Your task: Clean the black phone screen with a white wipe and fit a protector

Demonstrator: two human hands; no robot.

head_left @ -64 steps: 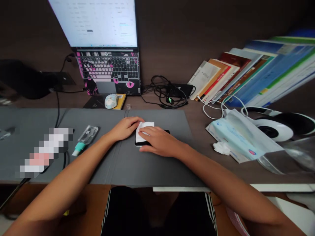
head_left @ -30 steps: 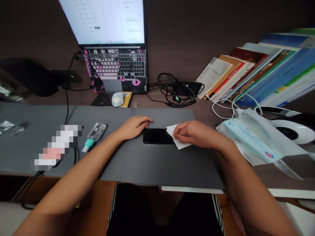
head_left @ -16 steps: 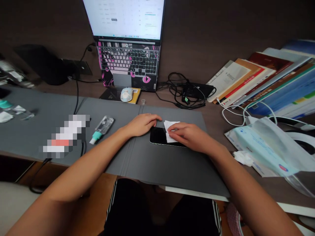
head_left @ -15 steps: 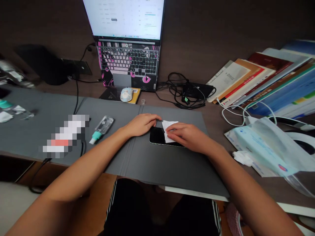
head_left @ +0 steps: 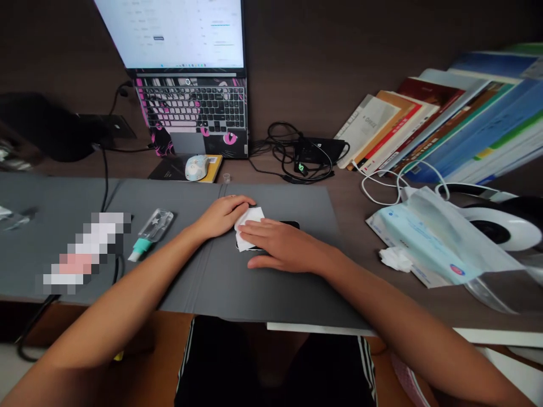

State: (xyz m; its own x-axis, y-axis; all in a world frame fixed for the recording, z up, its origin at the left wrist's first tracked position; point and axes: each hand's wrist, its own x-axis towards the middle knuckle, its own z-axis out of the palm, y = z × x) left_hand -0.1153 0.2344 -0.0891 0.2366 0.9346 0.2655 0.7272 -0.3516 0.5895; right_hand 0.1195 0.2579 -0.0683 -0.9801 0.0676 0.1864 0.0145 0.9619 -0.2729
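A dark-screened phone (head_left: 292, 225) lies flat on the grey desk mat (head_left: 297, 299), mostly hidden under my right hand and a tissue. The white tissue (head_left: 253, 213) covers the phone's left end. My right hand (head_left: 282, 244) lies over them, fingers stretched flat on the tissue and thumb spread toward me. My left hand (head_left: 223, 215) rests at the phone's far left corner, its fingers extended and its thumb beside the tissue. Whether it touches the phone is hidden. Left of it lies a clear spray bottle (head_left: 155, 226) with a mint-green neck.
Behind the mat stand an open laptop (head_left: 190, 113) and a mouse (head_left: 196, 168). Tangled cables with a black adapter (head_left: 320, 152) lie at the back. To the right are leaning books (head_left: 403, 130), a wipes packet (head_left: 424, 240), crumpled tissue (head_left: 395, 258) and white headphones (head_left: 492, 229).
My right hand has gone from pinching the tissue to lying flat on it, and the tissue has shifted to the phone's left end. The view has turned slightly right.
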